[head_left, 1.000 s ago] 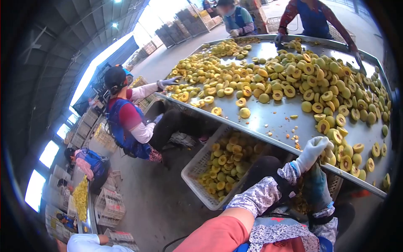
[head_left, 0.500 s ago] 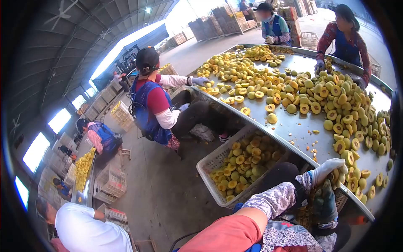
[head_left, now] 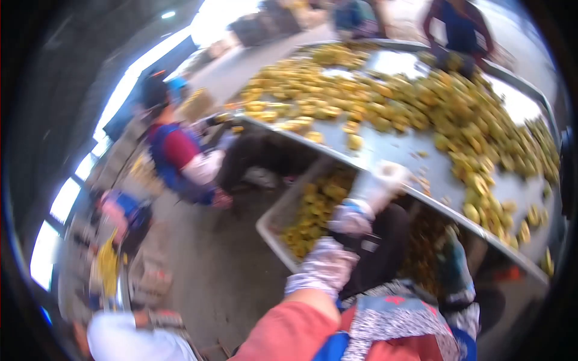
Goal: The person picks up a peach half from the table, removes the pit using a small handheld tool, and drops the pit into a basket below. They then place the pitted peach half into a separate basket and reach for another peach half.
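Note:
My left hand [head_left: 384, 183], in a pale glove, is at the near edge of the metal table [head_left: 385, 144], above the white crate [head_left: 274, 237] of halved yellow-green fruit; blur hides its fingers and anything in them. Lower right, below the table edge, my right hand [head_left: 453, 262] in a dark green glove hangs beside a pile of brownish bits [head_left: 421, 256]; its fingers are smeared. A large heap of halved fruit [head_left: 463, 120] covers much of the table.
A seated co-worker [head_left: 174, 150] in a blue apron is at the table's left end. Two people [head_left: 460, 30] stand at the far side. Lower left, a person in a white shirt [head_left: 135, 337] sits near another fruit line [head_left: 108, 265] and stacked crates.
My left hand has moved left along the table edge, away from the fruit at the right, toward the crate. My right hand stays low under the edge. The view has shifted and blurred.

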`<action>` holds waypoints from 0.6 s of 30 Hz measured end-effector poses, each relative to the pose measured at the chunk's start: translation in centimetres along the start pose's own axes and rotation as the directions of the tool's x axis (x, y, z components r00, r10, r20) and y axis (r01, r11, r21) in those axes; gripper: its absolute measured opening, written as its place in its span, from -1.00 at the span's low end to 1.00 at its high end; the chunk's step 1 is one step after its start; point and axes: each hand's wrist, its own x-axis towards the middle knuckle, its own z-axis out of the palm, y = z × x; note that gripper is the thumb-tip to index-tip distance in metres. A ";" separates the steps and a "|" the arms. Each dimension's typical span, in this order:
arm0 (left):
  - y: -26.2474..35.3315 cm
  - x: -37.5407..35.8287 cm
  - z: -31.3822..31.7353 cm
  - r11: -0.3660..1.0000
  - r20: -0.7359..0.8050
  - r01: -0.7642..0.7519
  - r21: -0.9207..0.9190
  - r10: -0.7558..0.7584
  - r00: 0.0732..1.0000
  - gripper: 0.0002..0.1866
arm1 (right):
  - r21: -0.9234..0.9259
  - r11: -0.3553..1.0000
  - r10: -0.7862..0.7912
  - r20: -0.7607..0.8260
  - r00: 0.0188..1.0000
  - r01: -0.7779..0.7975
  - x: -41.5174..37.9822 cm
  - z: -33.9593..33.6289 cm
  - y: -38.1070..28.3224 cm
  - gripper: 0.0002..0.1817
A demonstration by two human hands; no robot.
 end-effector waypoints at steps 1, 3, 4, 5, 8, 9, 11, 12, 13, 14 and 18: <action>1.3 -1.6 -1.4 0.807 -0.291 0.042 0.590 0.164 0.943 -0.69 | -0.203 0.976 -0.039 0.207 0.978 0.082 0.4 -1.9 0.2 -0.71; 2.1 -2.0 -3.0 0.680 -0.364 0.180 0.710 0.136 0.922 -0.57 | -0.329 0.943 0.036 -0.043 0.998 -0.048 -4.5 4.3 -2.6 -0.69; -0.3 -0.9 -4.3 0.731 -0.356 0.074 0.679 0.239 0.904 -0.57 | -0.286 0.958 -0.060 -0.077 0.995 0.035 -3.9 4.5 -2.0 -0.68; -1.5 0.3 -4.8 0.816 -0.322 -0.032 0.578 0.264 0.909 -0.60 | -0.303 0.947 -0.130 -0.068 0.989 0.104 -2.2 3.6 -1.2 -0.67; 0.2 4.0 -0.7 0.916 -0.163 -0.182 0.357 0.253 0.953 -0.69 | -0.379 0.907 -0.218 -0.058 0.974 0.181 -3.0 5.1 -2.9 -0.67; 0.7 5.7 1.4 0.917 -0.066 -0.214 0.338 0.250 0.966 -0.67 | -0.373 0.908 -0.233 -0.080 0.969 0.188 -2.9 5.2 -3.3 -0.67; 1.5 8.7 5.6 0.907 0.076 -0.284 0.312 0.275 0.959 -0.59 | -0.397 0.893 -0.261 -0.071 0.963 0.213 -2.3 5.1 -3.5 -0.64; 1.8 10.3 8.0 0.898 0.125 -0.319 0.303 0.294 0.947 -0.53 | -0.394 0.893 -0.270 -0.080 0.960 0.218 -2.0 5.0 -3.6 -0.64; 2.2 11.7 10.3 0.876 0.195 -0.309 0.369 0.252 0.948 -0.49 | -0.384 0.883 -0.317 -0.065 0.946 0.270 -1.7 4.7 -3.4 -0.63; 2.5 12.7 12.4 0.848 0.260 -0.302 0.435 0.203 0.944 -0.45 | -0.373 0.871 -0.362 -0.050 0.931 0.319 -1.4 4.5 -3.4 -0.62; 1.2 14.9 18.3 0.479 0.503 -0.524 0.705 0.184 0.845 -0.42 | -0.358 0.889 -0.334 -0.084 0.939 0.285 -1.9 4.6 -4.4 -0.67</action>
